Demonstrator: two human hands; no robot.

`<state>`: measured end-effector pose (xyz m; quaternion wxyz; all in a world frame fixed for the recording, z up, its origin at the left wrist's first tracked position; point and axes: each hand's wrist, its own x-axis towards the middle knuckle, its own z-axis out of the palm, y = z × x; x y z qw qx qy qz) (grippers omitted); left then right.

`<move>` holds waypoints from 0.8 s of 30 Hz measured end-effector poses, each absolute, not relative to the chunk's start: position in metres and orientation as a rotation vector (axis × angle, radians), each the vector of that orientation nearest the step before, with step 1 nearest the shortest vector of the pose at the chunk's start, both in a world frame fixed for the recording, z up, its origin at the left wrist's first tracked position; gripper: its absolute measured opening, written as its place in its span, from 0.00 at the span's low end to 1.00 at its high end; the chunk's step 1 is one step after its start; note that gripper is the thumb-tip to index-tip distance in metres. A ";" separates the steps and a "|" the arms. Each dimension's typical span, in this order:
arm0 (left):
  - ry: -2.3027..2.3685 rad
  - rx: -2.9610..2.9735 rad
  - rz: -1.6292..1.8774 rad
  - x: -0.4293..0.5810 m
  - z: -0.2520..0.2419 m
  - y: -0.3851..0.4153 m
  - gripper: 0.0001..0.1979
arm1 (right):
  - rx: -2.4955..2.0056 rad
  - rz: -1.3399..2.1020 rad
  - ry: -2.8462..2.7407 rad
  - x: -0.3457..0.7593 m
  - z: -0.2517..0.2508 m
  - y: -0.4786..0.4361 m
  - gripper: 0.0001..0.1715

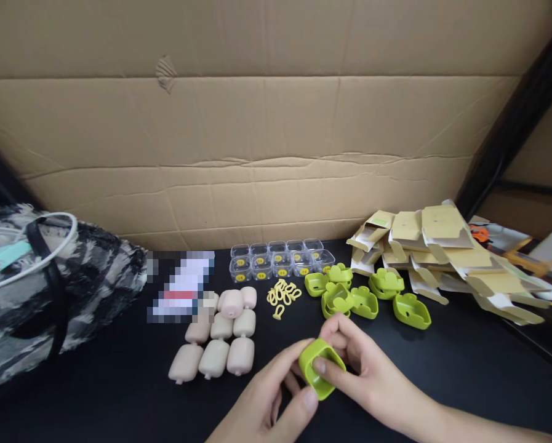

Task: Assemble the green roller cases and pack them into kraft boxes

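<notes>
Both my hands hold one lime-green plastic shell (320, 367) just above the black table, near its front edge. My left hand (269, 400) pinches its left side with thumb and fingers. My right hand (365, 375) grips its right side, a fingertip pressed on the rim. Behind them lie several more green shells (349, 295), a small pile of pale yellow rings (282, 295) and several beige rounded pads (220, 344). Further back stand two rows of small clear cups (280, 261) with yellow dots.
A stack of flattened tan cardboard boxes (442, 252) lies at the right. A camouflage bag (49, 289) with a white cable sits at the left. A blurred-out packet (181, 286) lies beside the pads. A cardboard wall (257, 123) closes the back.
</notes>
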<state>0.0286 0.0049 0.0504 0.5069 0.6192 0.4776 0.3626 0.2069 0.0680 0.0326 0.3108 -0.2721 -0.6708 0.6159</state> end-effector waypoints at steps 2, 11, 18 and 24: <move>1.177 1.463 0.885 0.028 0.050 0.004 0.25 | -0.722 1.645 -1.755 0.206 0.034 0.067 0.16; 1.146 1.589 0.863 0.028 0.048 0.004 0.23 | -0.757 1.600 -1.817 0.207 0.033 0.068 0.15; 1.149 1.482 0.895 0.021 0.025 0.001 0.31 | -0.753 1.465 -1.943 0.211 0.039 0.065 0.09; 1.106 1.316 1.005 0.020 0.023 0.006 0.28 | -0.822 0.861 -2.349 0.228 0.055 0.071 0.08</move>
